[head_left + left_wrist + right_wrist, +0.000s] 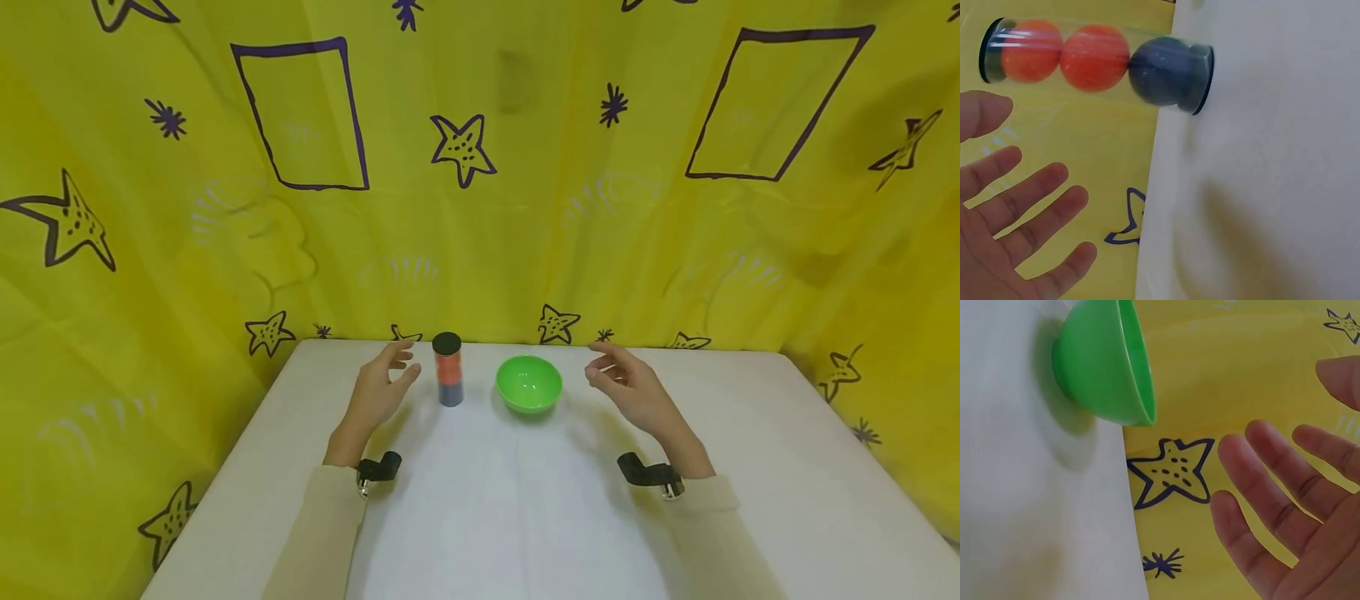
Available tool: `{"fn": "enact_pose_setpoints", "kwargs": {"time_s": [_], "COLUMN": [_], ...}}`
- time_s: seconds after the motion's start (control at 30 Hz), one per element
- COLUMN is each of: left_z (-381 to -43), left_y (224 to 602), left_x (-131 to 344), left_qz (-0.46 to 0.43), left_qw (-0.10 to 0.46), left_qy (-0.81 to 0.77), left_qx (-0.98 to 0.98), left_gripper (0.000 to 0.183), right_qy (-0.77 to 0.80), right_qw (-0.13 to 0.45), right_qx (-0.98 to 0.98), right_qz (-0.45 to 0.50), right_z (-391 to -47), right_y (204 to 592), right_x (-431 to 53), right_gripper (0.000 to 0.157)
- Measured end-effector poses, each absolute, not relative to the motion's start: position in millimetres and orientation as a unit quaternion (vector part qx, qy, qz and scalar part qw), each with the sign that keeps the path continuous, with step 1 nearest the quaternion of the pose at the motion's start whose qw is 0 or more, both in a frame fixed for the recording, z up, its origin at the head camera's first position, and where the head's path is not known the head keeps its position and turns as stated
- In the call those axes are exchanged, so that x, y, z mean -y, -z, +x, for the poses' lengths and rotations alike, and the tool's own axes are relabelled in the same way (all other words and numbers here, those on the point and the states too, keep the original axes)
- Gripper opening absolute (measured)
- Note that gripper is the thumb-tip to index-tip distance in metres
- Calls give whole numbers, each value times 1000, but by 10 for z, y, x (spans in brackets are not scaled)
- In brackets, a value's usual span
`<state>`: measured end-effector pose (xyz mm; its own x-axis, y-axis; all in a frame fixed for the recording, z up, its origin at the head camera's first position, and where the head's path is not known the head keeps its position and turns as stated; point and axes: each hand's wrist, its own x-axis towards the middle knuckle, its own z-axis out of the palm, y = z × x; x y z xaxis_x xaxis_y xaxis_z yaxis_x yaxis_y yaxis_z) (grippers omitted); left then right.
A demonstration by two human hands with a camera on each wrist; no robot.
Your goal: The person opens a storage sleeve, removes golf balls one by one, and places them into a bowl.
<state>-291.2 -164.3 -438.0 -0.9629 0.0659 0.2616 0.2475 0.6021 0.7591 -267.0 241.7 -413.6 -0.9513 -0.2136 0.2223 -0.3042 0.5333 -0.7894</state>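
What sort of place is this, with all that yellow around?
Probably a small staged recording booth, though I can't be sure: a yellow curtain with dark stars surrounds the white table on three sides, and black devices are worn at both wrists.

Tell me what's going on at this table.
Nothing is being handled at this moment. A person's left hand hovers beside an upright clear tube with two orange balls above a dark ball. The right hand hovers beside a green bowl. Tube and bowl stand apart on the white table, untouched.
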Motion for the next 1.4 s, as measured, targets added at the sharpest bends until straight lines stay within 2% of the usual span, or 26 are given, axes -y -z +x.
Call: {"fn": "enact_pose_setpoints", "kwargs": {"time_s": [0.3,0.67,1.07,1.4], "left_z": [-2905,-2902,-2898,-2880], "left_y": [4450,4515,4581,4631], "left_x": [1477,1293,1114,1011], "left_qz": [-99,-56,-6,9], "left_qw": [77,30,48,87], "left_qy": [426,429,407,407], "left_qx": [896,901,912,909], "left_gripper": [51,57,64,58], "right_qy": [-454,-445,-416,-397], "right_qw": [28,-3,-42,-81], "right_qx": [871,866,865,867], "right_qz": [183,228,279,292], "right_z": [-2610,-2583,-2524,-2463], "right_y": [4085,4123,4189,4246], "right_x": [-2239,-2013,-1830,-1659], "right_gripper": [44,36,33,33]}}
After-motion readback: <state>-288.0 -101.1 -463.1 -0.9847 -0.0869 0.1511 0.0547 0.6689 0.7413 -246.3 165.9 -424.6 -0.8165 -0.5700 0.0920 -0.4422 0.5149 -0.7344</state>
